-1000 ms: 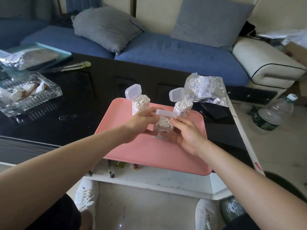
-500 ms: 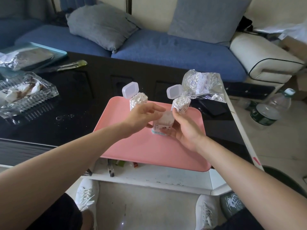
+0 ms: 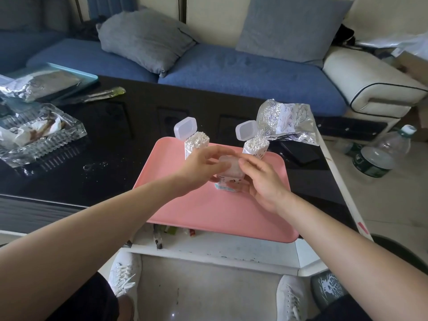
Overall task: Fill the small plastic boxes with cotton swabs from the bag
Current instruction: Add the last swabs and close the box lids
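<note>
At a low black table (image 3: pixel 139 107), I hold the middle box (image 3: pixel 228 171) between both hands as it stands on a pink tray (image 3: pixel 208 216), its foot touching the tray's surface and its lid down flat on top. My left hand (image 3: pixel 203 167) grips the box from its left side, fingers curved over the lid and thumb against the near face. My right hand (image 3: pixel 261 179) closes round the right side, thumb lying on the lid's edge and the other fingers wrapped behind, where I cannot see their tips. Behind my hands, toward the tray's far edge, two more small plastic boxes stand upright with hinged lids tipped open: the left box (image 3: pixel 196 142) and the right box (image 3: pixel 256 147), each packed to the top with cotton swabs (image 3: pixel 257 142), their white tips showing. The bag (image 3: pixel 286 122), crinkled, silvery and printed, lies on the table just beyond the tray's far right corner, near the right box. On the table's left side sit a ribbed glass dish (image 3: pixel 41 137) holding scraps and a teal tray (image 3: pixel 88 74) with a foil packet. A blue sofa (image 3: pixel 243 68) with grey cushions runs behind the table, a water bottle (image 3: pixel 379 154) stands on the floor at right, and my white shoes (image 3: pixel 125 274) show below the table's edge.
</note>
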